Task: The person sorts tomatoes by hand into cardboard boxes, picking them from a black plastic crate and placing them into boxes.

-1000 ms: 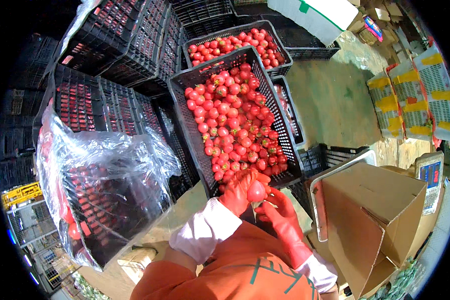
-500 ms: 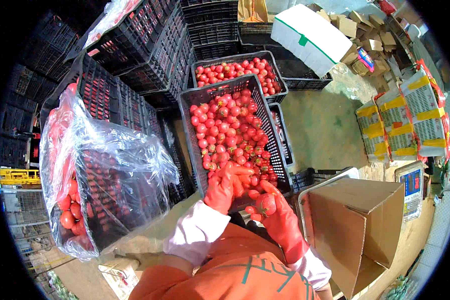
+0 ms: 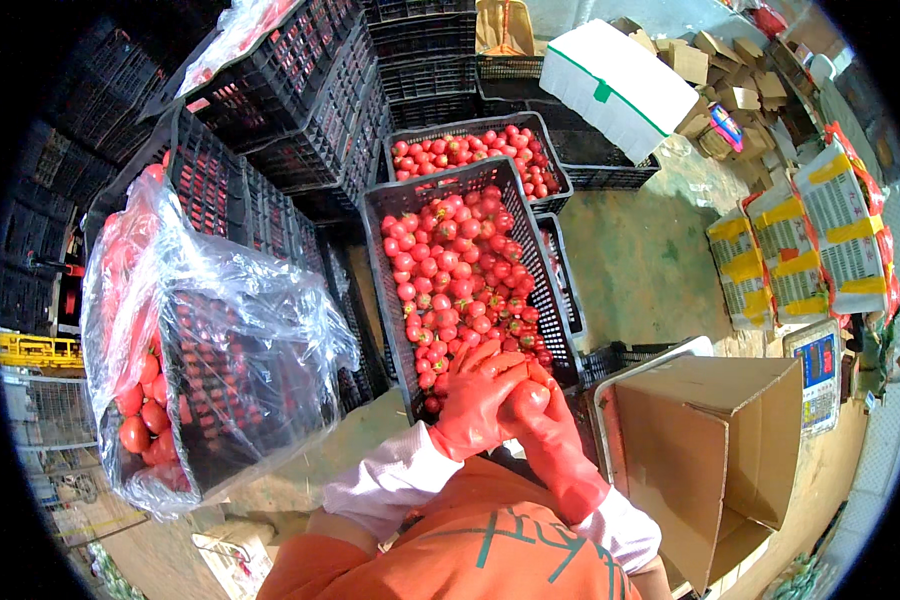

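Note:
My hands wear red rubber gloves and meet over the near end of a black plastic crate [image 3: 376, 262] full of small red tomatoes [image 3: 455, 262]. One tomato [image 3: 531, 398] shows between them. My right hand [image 3: 558, 446] is closed round it from the right. From the left, my left hand [image 3: 473, 405] bends its fingers over the same tomato, pressed close to the right glove. The tomato's underside and the fingertips behind it are hidden.
Behind stands another crate of tomatoes [image 3: 470, 150], beside stacked black crates [image 3: 335, 115]. Plastic film [image 3: 260, 290] drapes a crate at left. To the right are an open cardboard box [image 3: 685, 420], a scale [image 3: 818, 375] and taped cartons [image 3: 795, 245]. A white foam box [image 3: 620, 80] lies farther back.
My left hand has moved right and slightly down from above the crate onto the tomato in my right hand. My right hand has turned and closed further round it, and the two gloves now touch.

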{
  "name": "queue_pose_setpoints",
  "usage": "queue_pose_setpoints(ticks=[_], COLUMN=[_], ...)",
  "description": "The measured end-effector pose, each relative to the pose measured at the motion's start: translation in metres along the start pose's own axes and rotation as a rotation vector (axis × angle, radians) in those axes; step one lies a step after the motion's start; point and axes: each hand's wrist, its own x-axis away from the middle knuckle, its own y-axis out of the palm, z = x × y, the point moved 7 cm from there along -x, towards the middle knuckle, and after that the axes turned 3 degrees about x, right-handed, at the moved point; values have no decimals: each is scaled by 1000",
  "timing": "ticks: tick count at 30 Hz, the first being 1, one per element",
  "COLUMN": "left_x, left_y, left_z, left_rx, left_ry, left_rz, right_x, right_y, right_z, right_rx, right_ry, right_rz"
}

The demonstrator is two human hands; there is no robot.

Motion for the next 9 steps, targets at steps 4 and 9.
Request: queue_pose_setpoints(ticks=[4,9], left_x=[2,10], left_y=[-1,-6], left_z=[9,13], left_rx=[-76,-79], left_ry=[59,126], left_rz=[81,183], right_x=[-4,-8], right_y=[-1,-6], right_z=[-6,-6], right_rx=[219,149], right_ry=[-139,-27], right_rz=[120,157])
